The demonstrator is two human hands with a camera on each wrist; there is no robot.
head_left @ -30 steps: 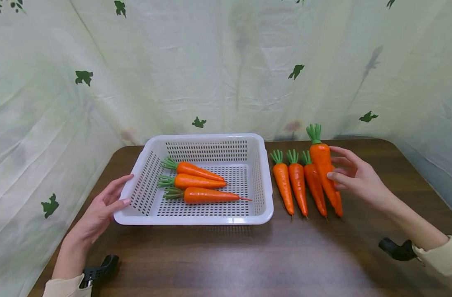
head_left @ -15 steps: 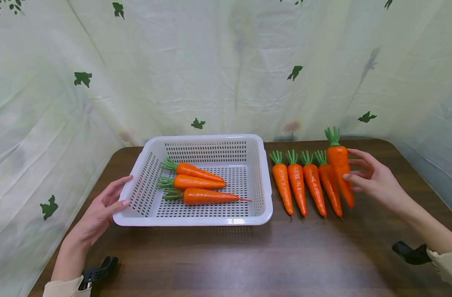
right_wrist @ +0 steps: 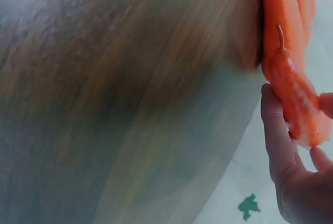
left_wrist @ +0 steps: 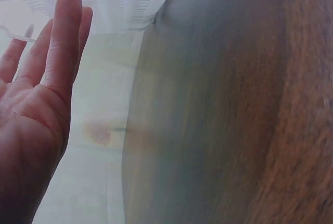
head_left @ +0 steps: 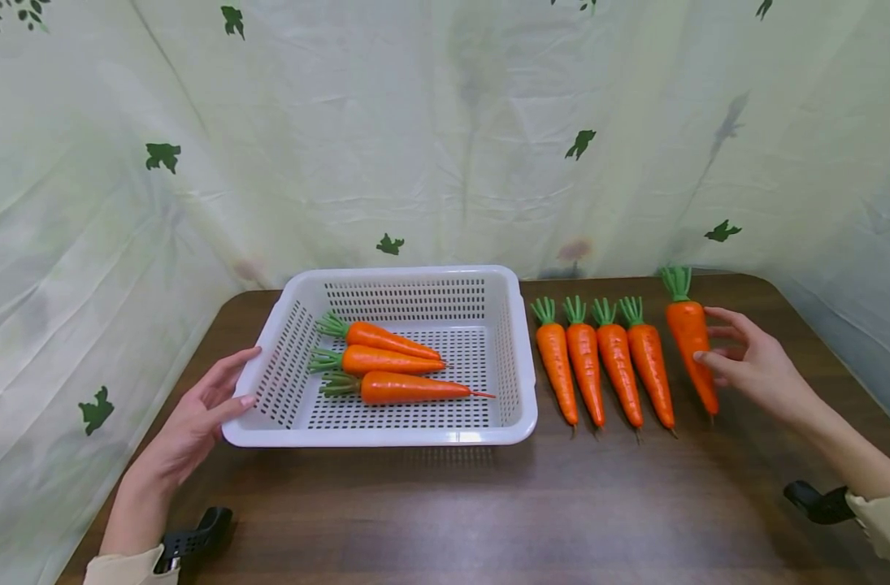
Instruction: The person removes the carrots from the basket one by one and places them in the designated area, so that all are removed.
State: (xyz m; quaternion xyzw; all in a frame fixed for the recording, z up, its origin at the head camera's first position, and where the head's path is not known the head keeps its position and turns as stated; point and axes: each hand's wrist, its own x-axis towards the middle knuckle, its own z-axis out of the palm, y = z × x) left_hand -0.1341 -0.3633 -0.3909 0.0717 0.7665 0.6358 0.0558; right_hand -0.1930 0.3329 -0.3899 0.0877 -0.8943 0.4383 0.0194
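A white perforated plastic basket (head_left: 415,437) stands on the table, with three carrots (head_left: 393,357) lying crosswise inside. My left hand (head_left: 192,418) touches the basket's left rim with its thumb and fingers; in the left wrist view the fingers of that hand (left_wrist: 47,83) are stretched out straight. To the right of the basket, several carrots (head_left: 583,370) lie side by side, green tops toward the back. At the row's right end, my right hand (head_left: 762,370) holds another carrot (head_left: 684,329) between thumb and fingers. The right wrist view shows this carrot (right_wrist: 294,86) tip first.
The dark wooden table (head_left: 445,520) extends in front of the basket and carrots. A pale curtain (head_left: 430,122) with green leaf shapes hangs behind and at the sides. Black straps with mounts (head_left: 196,532) sit at both wrists.
My right hand has carried its carrot rightward from over the row and lowered it at the right end, a gap from the neighbouring carrot. The left hand and basket have stayed put.
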